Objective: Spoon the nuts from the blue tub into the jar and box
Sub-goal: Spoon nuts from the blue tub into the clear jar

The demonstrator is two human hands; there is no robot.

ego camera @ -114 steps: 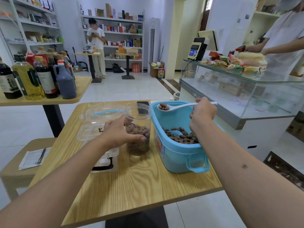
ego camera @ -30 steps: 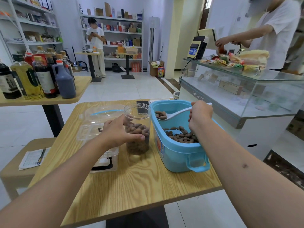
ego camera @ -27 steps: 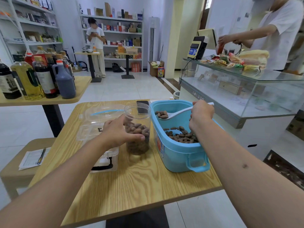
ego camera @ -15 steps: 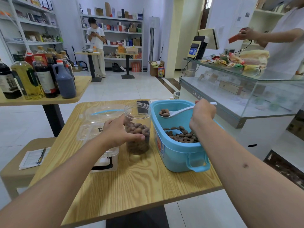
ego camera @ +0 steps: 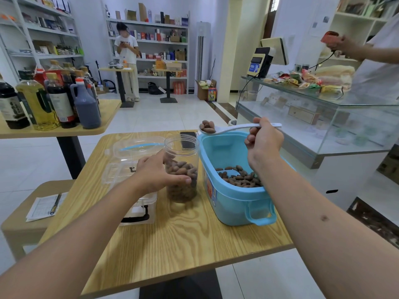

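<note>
Nuts [ego camera: 207, 126] on spoon [ego camera: 231, 128] above tub [ego camera: 233, 197]

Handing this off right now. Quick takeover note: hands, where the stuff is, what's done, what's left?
Left hand grips the open jar, upright on the table.
Right hand holds the white spoon, loaded with nuts, above the far left corner of the blue tub, not yet over the jar.
Done: jar roughly half full.
Left: tip this load into the jar, then keep spooning; nuts remain in the tub. The clear box left of the jar is open; no nuts visible in it.
</note>
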